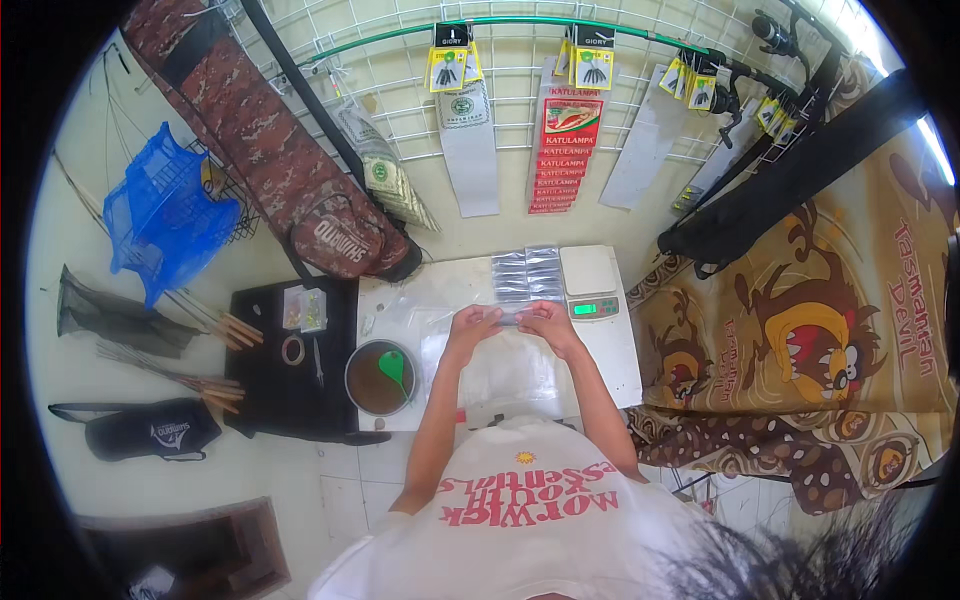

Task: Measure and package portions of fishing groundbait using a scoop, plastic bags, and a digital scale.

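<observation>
Between my two hands I hold a small clear plastic packet (511, 318) with grey contents, level above the white table. The fingers of my left hand (472, 330) pinch its left end, and those of my right hand (549, 327) pinch its right end. Just beyond lie two columns of similar filled packets (526, 273), laid in overlapping rows. To their right is a digital scale (589, 271) with its green display lit. Left of my forearms stands a round bowl (367, 382) of brown material, with a green scoop (391, 366) resting in it.
Clear plastic sheets (435, 352) lie on the white table (619, 375). A black cloth surface (262, 360) at left carries a tape roll (293, 349), scissors (318, 364) and a small clear box (313, 310). A camouflage rod bag (277, 150) leans on the wall under a wire grid (517, 52).
</observation>
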A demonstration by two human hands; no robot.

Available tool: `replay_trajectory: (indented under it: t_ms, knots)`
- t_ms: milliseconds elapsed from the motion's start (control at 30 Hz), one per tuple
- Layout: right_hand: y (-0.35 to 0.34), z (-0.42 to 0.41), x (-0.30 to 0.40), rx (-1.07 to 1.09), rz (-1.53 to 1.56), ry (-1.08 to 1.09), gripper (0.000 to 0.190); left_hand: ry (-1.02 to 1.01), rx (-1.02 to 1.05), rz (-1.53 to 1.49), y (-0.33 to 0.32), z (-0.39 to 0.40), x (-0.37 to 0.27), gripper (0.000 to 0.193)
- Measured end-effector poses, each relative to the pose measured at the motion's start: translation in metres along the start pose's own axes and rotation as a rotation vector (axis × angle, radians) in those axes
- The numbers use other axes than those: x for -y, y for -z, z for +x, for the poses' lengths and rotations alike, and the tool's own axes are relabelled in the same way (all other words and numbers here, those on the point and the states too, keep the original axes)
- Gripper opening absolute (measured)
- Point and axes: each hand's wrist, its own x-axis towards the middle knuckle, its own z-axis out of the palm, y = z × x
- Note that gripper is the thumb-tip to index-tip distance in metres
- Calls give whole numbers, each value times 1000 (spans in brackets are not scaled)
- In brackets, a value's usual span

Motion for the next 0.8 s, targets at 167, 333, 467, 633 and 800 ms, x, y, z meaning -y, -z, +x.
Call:
replay_trajectory:
  t_ms: [167,333,467,633,800]
  knots:
    - [-4,7,-1,-22,23,-20,14,2,-19,-11,8,8,5,16]
    - [-12,13,1,-96,-1,52,18,-39,-63,-52,5,14,2,27]
    - [-13,15,5,-74,7,102,23,-23,-121,-101,2,14,1,55]
    - [-11,18,3,-9,41,263,28,59,-95,-223,6,15,-1,67]
    - [-24,8,6,-81,75,160,25,-44,-54,-187,19,12,3,71]
